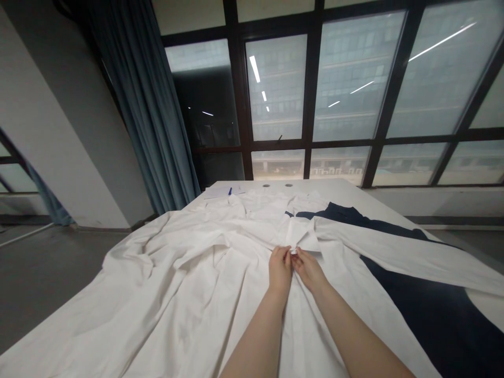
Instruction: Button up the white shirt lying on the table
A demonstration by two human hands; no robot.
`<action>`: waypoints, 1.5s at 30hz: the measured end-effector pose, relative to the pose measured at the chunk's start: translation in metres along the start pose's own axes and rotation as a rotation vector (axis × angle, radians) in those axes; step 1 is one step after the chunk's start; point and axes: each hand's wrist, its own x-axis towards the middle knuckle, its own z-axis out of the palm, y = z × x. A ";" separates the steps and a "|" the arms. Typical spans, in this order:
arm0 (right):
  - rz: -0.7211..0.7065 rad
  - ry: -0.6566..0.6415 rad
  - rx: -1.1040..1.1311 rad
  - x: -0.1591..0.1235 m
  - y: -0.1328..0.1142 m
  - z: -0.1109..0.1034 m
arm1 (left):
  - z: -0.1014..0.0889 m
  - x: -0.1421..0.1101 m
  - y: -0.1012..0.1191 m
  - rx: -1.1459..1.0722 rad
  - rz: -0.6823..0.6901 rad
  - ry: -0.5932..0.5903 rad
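Both closed | left hand (pixel 280 269), right hand (pixel 308 270) pinching | white shirt (pixel 252 294) fold gripped between them

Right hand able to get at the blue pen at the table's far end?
Probably not. The right hand is pinching the white garment with the left hand, and the blue pen lies on paper at the table's far end. Only the garment lies between, but it looks too far without leaning.

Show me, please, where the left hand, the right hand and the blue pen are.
Left hand (pixel 280 269): head view, back of the hand.
Right hand (pixel 309 270): head view, back of the hand.
Blue pen (pixel 230 191): head view, middle of its barrel.
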 end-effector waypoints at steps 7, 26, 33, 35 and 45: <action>0.023 -0.039 -0.098 0.002 -0.008 -0.005 | -0.003 0.000 -0.001 -0.067 0.014 -0.027; -0.198 0.173 -0.190 0.004 -0.015 -0.003 | -0.008 0.013 -0.027 -0.382 -0.399 0.291; -0.277 0.181 -0.210 0.005 -0.024 -0.004 | -0.013 0.024 -0.030 -0.517 -0.398 0.342; -0.334 0.130 -0.187 0.005 -0.025 -0.002 | -0.011 0.025 -0.029 -0.563 -0.343 0.292; -0.359 0.169 -0.617 0.001 -0.008 -0.002 | -0.004 0.000 -0.035 0.181 -0.108 -0.272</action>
